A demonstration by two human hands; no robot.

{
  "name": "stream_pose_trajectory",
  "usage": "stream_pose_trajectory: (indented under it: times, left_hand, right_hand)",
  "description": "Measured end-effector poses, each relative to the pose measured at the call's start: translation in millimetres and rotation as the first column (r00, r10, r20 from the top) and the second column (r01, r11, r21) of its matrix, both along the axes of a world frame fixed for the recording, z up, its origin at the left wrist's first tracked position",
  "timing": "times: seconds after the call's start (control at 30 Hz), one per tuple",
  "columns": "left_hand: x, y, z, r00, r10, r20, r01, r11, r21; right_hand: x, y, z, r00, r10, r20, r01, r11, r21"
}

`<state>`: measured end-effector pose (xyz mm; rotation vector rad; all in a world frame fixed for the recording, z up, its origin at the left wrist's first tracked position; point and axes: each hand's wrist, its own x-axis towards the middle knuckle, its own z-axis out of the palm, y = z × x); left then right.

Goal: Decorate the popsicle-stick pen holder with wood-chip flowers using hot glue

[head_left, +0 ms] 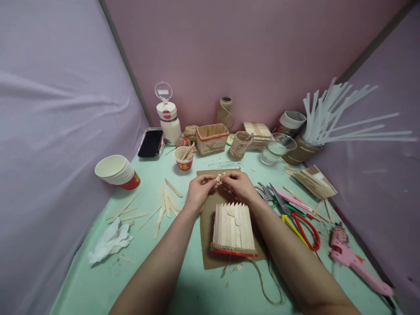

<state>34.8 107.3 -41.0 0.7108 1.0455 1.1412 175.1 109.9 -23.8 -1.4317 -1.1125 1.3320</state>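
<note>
My left hand (pixel 201 190) and my right hand (pixel 240 185) meet over the far part of a brown cardboard sheet (pixel 207 236). Both are closed in a pinch, fingertips close together around small pale wood pieces (pixel 219 177). Which fingers grip which piece is hard to make out. Between my forearms, nearer to me, a box made of wooden craft sticks (pixel 233 227) lies on the cardboard. It has a jagged far edge, a braided twine band and a red strip along its near edge. A few small wood chips rest on its upper face.
On the left are loose craft sticks (pixel 166 201), a crumpled tissue (pixel 111 243) and stacked paper cups (pixel 118 171). To the right lie red-handled scissors (pixel 306 229), pliers and a pink glue gun (pixel 357 262). Behind stand a stick basket (pixel 212 141), a bottle (pixel 169 124) and a water cup (pixel 274 151).
</note>
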Motion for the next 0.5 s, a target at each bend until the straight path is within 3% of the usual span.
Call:
stream_pose_trajectory:
  times: [0.5]
  left_hand:
    - [-1.4,-0.3,1.7,1.0,0.003,-0.022,-0.002,0.999,0.041]
  right_hand:
    - [-1.0,2.2,-7.0,1.0,-0.011,0.01,0.011,1.0,0.004]
